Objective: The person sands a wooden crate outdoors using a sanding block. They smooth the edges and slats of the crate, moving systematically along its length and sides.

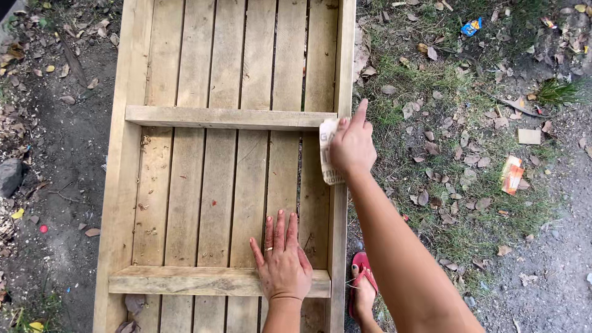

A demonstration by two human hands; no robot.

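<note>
on rough plank frame (185, 185): left hand (283, 262) flat, empty; right hand (351, 145) gripping folded sandpaper (327, 157) on side rail

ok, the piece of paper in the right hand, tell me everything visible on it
The sheet of sandpaper looks like a small pale, off-white piece with dark printing on the side that shows, slightly curled. The right hand grips it and covers most of it; only its left part sticks out. It is pressed against the inner face of the wooden frame's right side rail, just below the upper cross slat. Its abrasive side cannot be seen.
</note>
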